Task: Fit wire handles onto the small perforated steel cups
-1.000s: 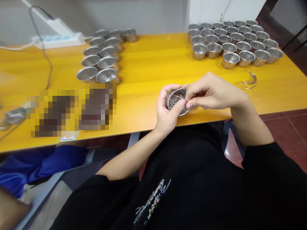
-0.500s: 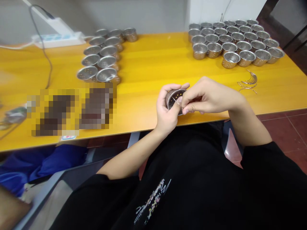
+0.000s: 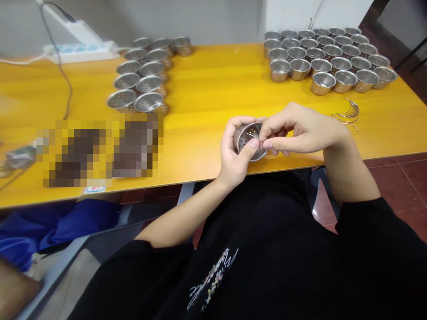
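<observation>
Below the near edge of the counter (image 3: 207,102), a black shirt (image 3: 273,249) with a printed motif fills the foreground, and blue cloth (image 3: 66,224) shows toward the left. Just over that near edge, the left hand (image 3: 235,153) is wrapped around a perforated metal cup (image 3: 244,141), its grip clamped on the wall, with the thumb reaching over the rim into the mouth. The cup is tilted, its opening turned toward the person; whether it touches the counter cannot be told. Beside it, the right hand (image 3: 302,131) has its grip pinched together on a thin curved wire (image 3: 252,135), which runs into the cup's mouth by the left thumb. Near the left part of the near edge lie two dark pixelated shapes (image 3: 136,144), side by side. Toward the right edge, beyond the right hand, a small bunch of curved wires (image 3: 352,110) rests on the surface. Farther back, similar metal cups (image 3: 333,51) stand upright in close rows by the far right corner, and a smaller group (image 3: 151,69) stands left of the middle. Near the far left corner is a white power strip (image 3: 85,53), with a gray wall (image 3: 200,22) behind.
</observation>
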A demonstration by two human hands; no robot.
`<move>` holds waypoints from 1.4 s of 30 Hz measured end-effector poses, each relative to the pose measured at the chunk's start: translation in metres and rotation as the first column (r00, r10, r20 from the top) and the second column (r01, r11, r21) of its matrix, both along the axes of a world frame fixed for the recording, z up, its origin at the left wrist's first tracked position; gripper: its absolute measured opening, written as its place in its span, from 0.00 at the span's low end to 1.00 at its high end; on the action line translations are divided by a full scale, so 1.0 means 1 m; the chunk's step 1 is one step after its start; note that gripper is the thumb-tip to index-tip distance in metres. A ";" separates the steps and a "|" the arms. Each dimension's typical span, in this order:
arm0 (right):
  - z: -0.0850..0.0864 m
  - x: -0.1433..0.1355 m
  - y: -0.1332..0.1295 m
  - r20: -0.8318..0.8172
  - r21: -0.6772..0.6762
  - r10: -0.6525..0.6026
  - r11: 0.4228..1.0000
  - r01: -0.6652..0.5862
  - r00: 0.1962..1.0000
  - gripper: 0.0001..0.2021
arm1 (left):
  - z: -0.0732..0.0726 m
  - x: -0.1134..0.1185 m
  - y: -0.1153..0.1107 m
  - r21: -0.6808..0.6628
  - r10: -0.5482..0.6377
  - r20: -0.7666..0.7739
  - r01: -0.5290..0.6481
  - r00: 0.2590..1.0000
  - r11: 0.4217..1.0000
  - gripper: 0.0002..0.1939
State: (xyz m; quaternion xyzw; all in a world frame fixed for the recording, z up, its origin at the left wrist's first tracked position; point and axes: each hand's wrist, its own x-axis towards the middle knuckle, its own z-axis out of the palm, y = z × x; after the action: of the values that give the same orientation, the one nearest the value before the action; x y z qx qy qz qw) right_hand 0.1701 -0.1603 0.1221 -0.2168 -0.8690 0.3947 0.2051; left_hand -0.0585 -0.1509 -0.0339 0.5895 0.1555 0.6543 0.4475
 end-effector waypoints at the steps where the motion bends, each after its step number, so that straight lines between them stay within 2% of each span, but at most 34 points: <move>1: -0.001 0.001 0.001 -0.006 -0.027 0.003 1.000 -0.003 1.000 0.07 | -0.001 0.000 0.000 -0.016 0.003 -0.011 -0.003 1.000 1.000 0.34; 4: -0.004 0.004 0.003 -0.076 -0.110 -0.009 0.994 0.000 0.997 0.09 | -0.002 -0.001 0.000 -0.034 0.010 -0.025 -0.011 1.000 0.999 0.36; 8: -0.013 0.002 0.007 -0.284 -0.187 -0.030 0.982 -0.024 0.958 0.16 | 0.001 0.003 -0.006 0.052 0.010 0.043 -0.012 0.999 0.999 0.32; 10: -0.019 -0.001 0.010 -0.374 -0.193 -0.022 0.980 -0.055 0.927 0.18 | 0.004 0.006 -0.009 0.085 -0.020 0.069 0.014 0.997 0.996 0.30; 13: -0.025 -0.005 0.014 -0.427 -0.192 0.011 0.976 -0.103 0.904 0.21 | 0.007 0.008 -0.013 0.094 -0.099 0.074 0.092 0.992 0.991 0.30; 18: -0.026 -0.004 0.016 -0.371 -0.229 0.023 0.967 -0.115 0.928 0.22 | 0.007 0.007 -0.013 0.087 -0.159 0.074 0.152 0.985 0.985 0.32; 21: -0.024 -0.002 0.014 -0.338 -0.245 0.006 0.965 -0.094 0.941 0.22 | 0.008 0.007 -0.011 0.110 -0.160 0.093 0.150 0.983 0.983 0.30; 26: -0.021 -0.002 0.012 -0.292 -0.215 -0.002 0.975 -0.063 0.956 0.21 | 0.013 0.008 -0.008 0.149 -0.074 0.077 0.062 0.994 0.987 0.26; 30: -0.017 -0.001 0.011 -0.227 -0.164 -0.018 0.986 -0.020 0.974 0.15 | 0.012 0.006 -0.003 0.173 -0.014 0.050 0.005 0.999 0.985 0.23; 34: -0.013 0.001 0.012 -0.167 -0.165 -0.017 0.986 -0.010 0.986 0.11 | 0.007 0.001 0.002 0.172 0.004 -0.013 -0.002 1.000 0.985 0.28; 38: -0.011 0.005 0.014 -0.106 -0.190 -0.012 0.982 -0.008 0.994 0.13 | 0.004 -0.001 0.003 0.170 0.005 -0.041 0.002 0.999 0.985 0.33; 42: -0.008 0.008 0.015 -0.061 -0.202 0.002 0.979 -0.014 0.998 0.16 | 0.003 0.000 0.004 0.209 0.031 -0.063 -0.017 0.998 0.978 0.30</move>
State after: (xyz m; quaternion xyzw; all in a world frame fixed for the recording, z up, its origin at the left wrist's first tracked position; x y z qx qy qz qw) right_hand 0.1780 -0.1451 0.1136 -0.2210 -0.8186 0.4883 0.2064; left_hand -0.0589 -0.1468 -0.0307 0.6525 0.1078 0.6525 0.3700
